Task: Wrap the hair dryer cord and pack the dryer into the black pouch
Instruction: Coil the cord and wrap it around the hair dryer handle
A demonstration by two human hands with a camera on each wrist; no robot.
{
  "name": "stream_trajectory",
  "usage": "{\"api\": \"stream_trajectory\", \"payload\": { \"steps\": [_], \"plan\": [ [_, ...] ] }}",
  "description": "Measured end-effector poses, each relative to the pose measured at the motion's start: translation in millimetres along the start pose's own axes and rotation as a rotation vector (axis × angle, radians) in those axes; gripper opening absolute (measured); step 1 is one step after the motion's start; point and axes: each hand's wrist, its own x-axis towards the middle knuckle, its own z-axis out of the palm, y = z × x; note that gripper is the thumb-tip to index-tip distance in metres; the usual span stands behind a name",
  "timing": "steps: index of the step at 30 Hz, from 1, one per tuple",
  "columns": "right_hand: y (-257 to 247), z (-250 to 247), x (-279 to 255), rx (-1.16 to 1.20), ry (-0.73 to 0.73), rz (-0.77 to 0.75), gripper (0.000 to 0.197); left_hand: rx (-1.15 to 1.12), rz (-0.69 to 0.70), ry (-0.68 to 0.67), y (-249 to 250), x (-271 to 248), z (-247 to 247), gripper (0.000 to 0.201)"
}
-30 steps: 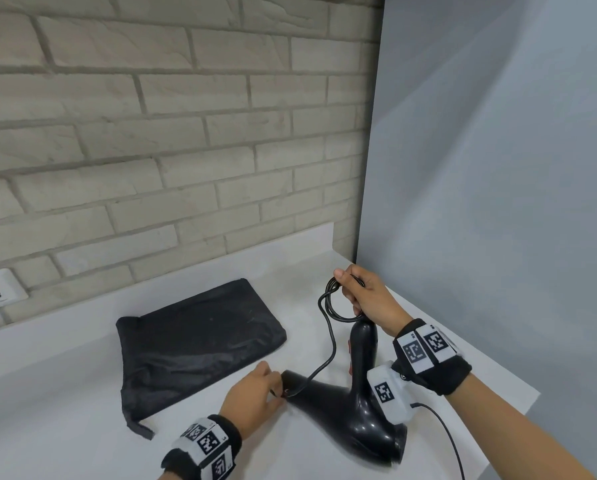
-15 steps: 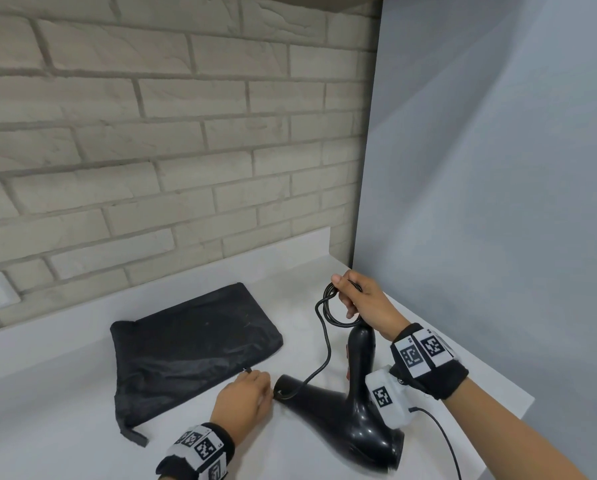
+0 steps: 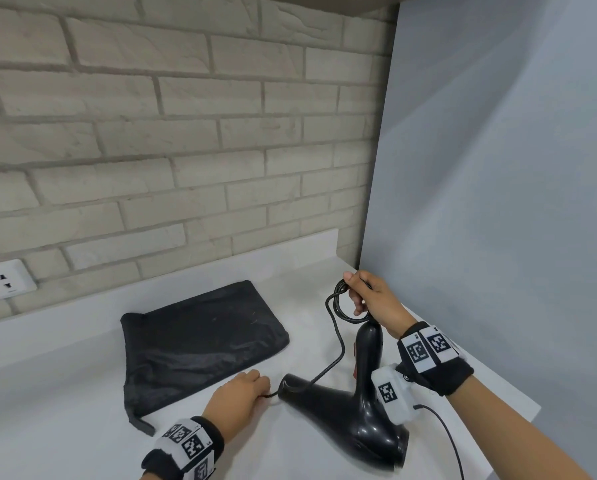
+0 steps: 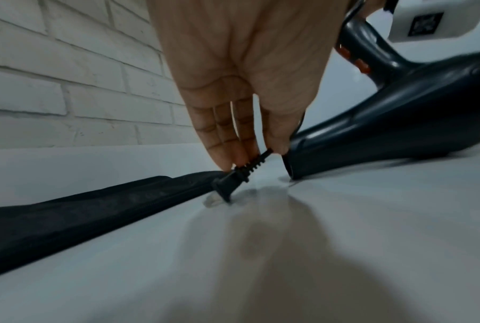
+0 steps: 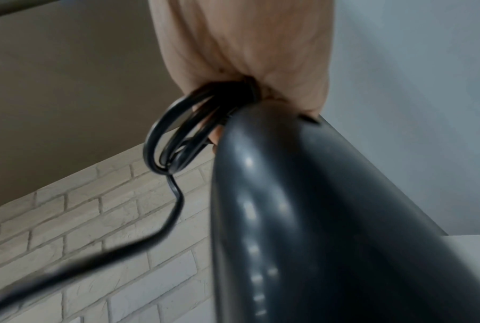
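Observation:
A black hair dryer [image 3: 345, 415] lies on the white counter [image 3: 82, 403], its handle [image 3: 369, 348] pointing up and away. My right hand [image 3: 369, 299] grips several loops of the black cord [image 3: 338, 306] at the handle's end; the coil [image 5: 178, 139] and handle [image 5: 316, 218] fill the right wrist view. From the coil the cord runs down to my left hand [image 3: 241, 393], just left of the nozzle. Its fingertips [image 4: 233, 157] pinch the cord right behind the plug [image 4: 230, 181], which touches the counter. The flat black pouch [image 3: 200, 337] lies left of the dryer.
A brick wall [image 3: 186, 133] backs the counter, with a white socket plate [image 3: 2, 282] at the left. A grey panel [image 3: 497, 168] closes the right side. The counter's right edge [image 3: 518, 403] runs just past my right wrist.
My left hand has slid slightly left from the nozzle, now pinching the cord at the plug. The right hand keeps the coil at the handle's end.

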Motion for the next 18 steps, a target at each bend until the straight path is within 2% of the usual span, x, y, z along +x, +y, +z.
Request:
{"api": "stream_trajectory", "payload": {
  "steps": [3, 6, 9, 11, 12, 14, 18],
  "plan": [
    [1.4, -0.1, 1.6, 0.016, 0.01, 0.012, 0.024, -0.37, -0.055, 0.233, -1.6, -3.6, -14.5, 0.008],
    [0.5, 0.7, 1.3, 0.027, 0.01, 0.017, 0.025, -0.9, -0.278, 0.491, 3.7, 3.0, -37.9, 0.014],
    [-0.6, 2.4, -0.1, 0.035, 0.009, 0.015, 0.027, -1.411, -0.51, 0.571, 11.4, 12.3, -54.0, 0.012],
    [-1.5, 3.5, -0.7, 0.037, 0.007, 0.013, 0.027, -1.609, -0.628, 0.551, 17.1, 18.7, -52.2, 0.01],
    [-2.1, 3.9, -1.2, 0.038, 0.007, 0.014, 0.027, -1.655, -0.677, 0.525, 21.9, 21.5, -49.6, 0.011],
    [-3.3, 4.3, -2.6, 0.038, 0.008, 0.012, 0.028, -1.605, -0.732, 0.458, 32.1, 27.0, -41.4, 0.015],
    [-4.3, 4.6, -4.2, 0.03, 0.008, 0.003, 0.029, -1.439, -0.669, 0.301, 59.5, 35.6, -37.9, 0.019]
  ]
}}
